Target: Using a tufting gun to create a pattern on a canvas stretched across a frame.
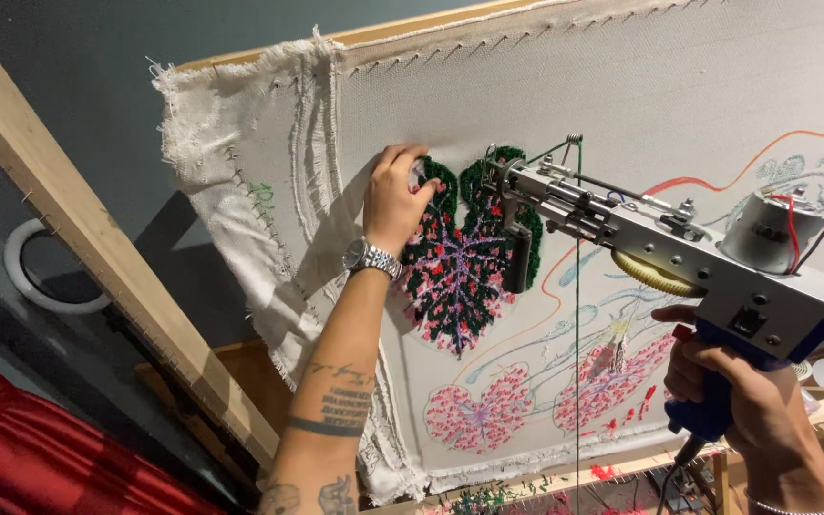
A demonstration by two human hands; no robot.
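A left hand (395, 198), fingers (402, 157) together and pressed flat on the stretched cloth (622, 86), steadies the green-and-pink tufted leaf (458, 262) while the right hand (741, 401), fingers clamped on a blue grip, holds a tufting gun (660, 234) to the leaf's upper edge. The gun's tip sits near those fingertips, so a sideways slip could nick them. Uneven pressure could tear the cloth.
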